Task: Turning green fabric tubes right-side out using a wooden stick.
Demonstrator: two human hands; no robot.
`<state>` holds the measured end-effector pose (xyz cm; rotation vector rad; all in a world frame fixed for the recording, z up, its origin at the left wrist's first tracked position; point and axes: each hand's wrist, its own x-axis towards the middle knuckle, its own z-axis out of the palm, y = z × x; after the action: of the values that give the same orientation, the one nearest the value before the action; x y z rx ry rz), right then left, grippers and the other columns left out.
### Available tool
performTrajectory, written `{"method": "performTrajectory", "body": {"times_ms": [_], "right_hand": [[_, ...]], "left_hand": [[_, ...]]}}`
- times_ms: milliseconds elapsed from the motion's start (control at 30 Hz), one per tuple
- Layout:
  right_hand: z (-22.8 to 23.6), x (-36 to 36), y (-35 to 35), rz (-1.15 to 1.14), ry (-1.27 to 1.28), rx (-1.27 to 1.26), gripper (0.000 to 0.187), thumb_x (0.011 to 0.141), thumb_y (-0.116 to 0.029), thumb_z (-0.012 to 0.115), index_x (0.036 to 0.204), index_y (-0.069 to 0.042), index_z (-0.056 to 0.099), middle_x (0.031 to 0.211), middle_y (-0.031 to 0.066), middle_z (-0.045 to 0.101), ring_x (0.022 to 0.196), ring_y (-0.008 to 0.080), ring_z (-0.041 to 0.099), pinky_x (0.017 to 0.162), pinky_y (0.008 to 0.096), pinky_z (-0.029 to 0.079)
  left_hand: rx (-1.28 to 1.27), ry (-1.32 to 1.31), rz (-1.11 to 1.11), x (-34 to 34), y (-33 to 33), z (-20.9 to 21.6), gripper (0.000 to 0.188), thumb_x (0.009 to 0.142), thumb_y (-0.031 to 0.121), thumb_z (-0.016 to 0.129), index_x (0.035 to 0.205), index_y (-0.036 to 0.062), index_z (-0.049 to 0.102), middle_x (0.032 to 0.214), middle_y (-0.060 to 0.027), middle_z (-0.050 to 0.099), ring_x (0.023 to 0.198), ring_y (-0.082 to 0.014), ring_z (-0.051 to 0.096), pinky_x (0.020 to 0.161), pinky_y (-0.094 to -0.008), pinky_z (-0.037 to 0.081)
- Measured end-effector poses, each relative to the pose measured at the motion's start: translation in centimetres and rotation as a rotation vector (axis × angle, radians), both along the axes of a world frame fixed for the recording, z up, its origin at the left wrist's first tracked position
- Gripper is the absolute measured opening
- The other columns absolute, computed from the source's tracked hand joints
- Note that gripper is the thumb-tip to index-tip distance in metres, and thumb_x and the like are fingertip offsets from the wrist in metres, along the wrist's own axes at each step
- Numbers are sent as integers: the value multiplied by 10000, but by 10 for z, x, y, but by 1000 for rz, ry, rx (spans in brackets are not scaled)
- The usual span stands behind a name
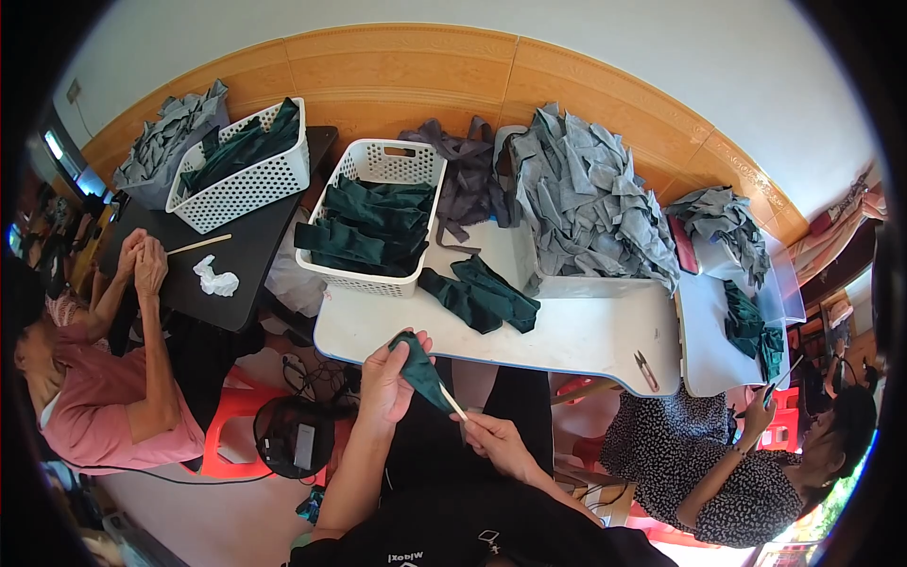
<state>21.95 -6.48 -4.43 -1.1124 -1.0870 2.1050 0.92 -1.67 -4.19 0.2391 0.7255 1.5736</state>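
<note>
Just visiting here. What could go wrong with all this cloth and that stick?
The left hand holds a dark green, velvety fabric piece; the thin, pale stick in the right hand might snag it if pushed hard. Slim metal snips lie near the front edge of the white tabletop, so a bump could drop them. The heaped grey cloth pieces rise above their pale rectangular bin, so some might slide out.

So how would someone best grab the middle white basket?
Probably by both short ends of the white perforated basket, from above: fingers through the far wall's handle slot, which shows clear of the dark green fabric pieces, and the other hand on the near rim, where no slot is visible.
</note>
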Motion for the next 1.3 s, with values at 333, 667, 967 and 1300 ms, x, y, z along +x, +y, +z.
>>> {"method": "performTrajectory", "body": {"times_ms": [333, 667, 967, 1300], "right_hand": [[-11, -7, -10, -131, 96, -42, 288, 999, -147, 498, 1212, 22, 592, 709, -44, 389, 573, 40, 302, 499, 191, 230], [-5, -9, 2, -80, 151, -17, 286, 1006, -149, 485, 1217, 12, 592, 683, -46, 367, 559, 46, 282, 497, 202, 224], [6, -4, 5, 2, 119, -70, 307, 1012, -167, 475, 1237, 14, 579, 662, -49, 357, 547, 46, 281, 479, 208, 221], [-3, -9, -1, -71, 215, -93, 304, 1015, -166, 464, 1236, 15, 567, 650, -52, 328, 533, 49, 258, 466, 212, 206]], "left_hand": [[-33, -4, 86, 13, 0, 6, 255, 947, 173, 592, 1145, 13, 596, 1134, -106, 644, 1072, -210, 620, 861, -364, 544], [57, -56, -21, 10, 2, 13, 289, 950, 153, 583, 1209, 24, 567, 1101, -123, 656, 1012, -234, 648, 853, -397, 548], [2, 68, 102, -2, 10, 16, 312, 952, 115, 567, 1251, 30, 545, 1140, -124, 646, 1020, -219, 649, 860, -393, 558], [-27, -20, 51, 17, 3, 6, 268, 959, 87, 546, 1211, -4, 567, 1134, -156, 642, 1014, -230, 650, 861, -388, 559]]}}
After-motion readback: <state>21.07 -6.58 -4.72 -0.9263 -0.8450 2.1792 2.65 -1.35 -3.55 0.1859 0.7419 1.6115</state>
